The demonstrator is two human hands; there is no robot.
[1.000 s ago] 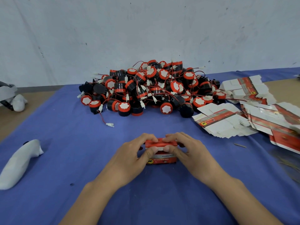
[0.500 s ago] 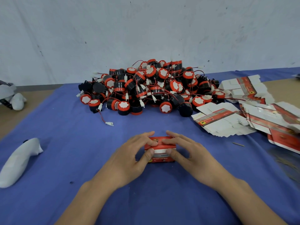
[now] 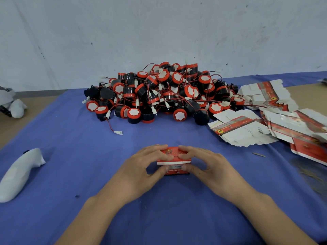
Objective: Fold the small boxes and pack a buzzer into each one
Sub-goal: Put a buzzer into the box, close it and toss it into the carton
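At far left I see a white wrapped bundle lying on the blue cloth that covers the bench. Toward the middle, the left hand has its grip clamped on the small red box, fingers curled over the top and thumb on the near face. The box sits on the cloth between both hands, its long axis running left to right and its printed front facing me. The right hand clamps the other end likewise. Behind lies the buzzer pile; at right, flat box blanks are fanned out.
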